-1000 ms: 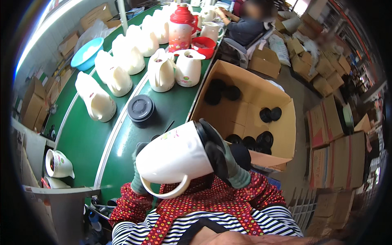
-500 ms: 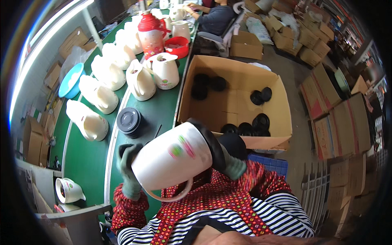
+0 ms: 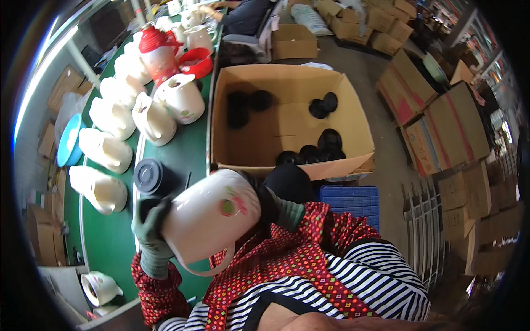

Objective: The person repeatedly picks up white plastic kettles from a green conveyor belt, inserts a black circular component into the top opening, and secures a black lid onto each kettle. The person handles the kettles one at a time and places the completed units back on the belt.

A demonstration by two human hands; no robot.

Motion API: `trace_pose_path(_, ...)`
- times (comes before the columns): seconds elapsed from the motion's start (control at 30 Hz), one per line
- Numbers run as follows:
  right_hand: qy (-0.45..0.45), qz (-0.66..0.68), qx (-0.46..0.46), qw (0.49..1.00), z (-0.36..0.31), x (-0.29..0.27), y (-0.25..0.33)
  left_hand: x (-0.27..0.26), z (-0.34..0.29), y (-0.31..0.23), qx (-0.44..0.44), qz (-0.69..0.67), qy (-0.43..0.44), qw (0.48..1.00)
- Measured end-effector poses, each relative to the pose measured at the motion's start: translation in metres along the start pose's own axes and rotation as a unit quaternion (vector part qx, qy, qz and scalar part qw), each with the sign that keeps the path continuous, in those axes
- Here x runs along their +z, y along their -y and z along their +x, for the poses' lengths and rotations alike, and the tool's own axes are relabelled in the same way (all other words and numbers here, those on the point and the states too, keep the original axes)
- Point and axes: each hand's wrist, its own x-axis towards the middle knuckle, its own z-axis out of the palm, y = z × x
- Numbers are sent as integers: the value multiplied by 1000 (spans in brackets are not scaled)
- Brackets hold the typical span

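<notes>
Between my two gloved hands I hold a white jug (image 3: 212, 216) tilted on its side, its loop handle hanging toward me and a pink and green print on its wall. My left hand (image 3: 152, 227), in a grey-green glove with dark fingers, is closed on the jug's left end. At the other end my right hand (image 3: 275, 205) grips it, with its fingers partly hidden behind the jug. Just beyond my left hand, a stack of dark round caps (image 3: 149, 176) stands on the green table (image 3: 102, 234). A thin dark rod (image 3: 188, 180) lies beside the stack.
Several white jugs (image 3: 105, 150) line the table, near a red flask (image 3: 159, 52) and a red bowl (image 3: 196, 63). Right of the table, an open cardboard box (image 3: 287, 118) holds black round caps (image 3: 329, 140). A blue crate (image 3: 350, 201) sits below. A co-worker (image 3: 245, 19) sits beyond.
The view has shifted, so the table and box sit further left and the box higher. The jug has turned slightly, its print now facing more to the right end. Both hands still hold it.
</notes>
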Motion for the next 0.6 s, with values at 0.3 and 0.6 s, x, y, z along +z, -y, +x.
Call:
trace_pose_path(0.3, 122, -382, -54, 915, 31, 53, 211, 42, -76, -10, -399, -566, -34, 721)
trace_pose_path(0.6, 244, -429, -183, 851, 62, 69, 245, 119, -28, -56, -108, -894, -8, 436)
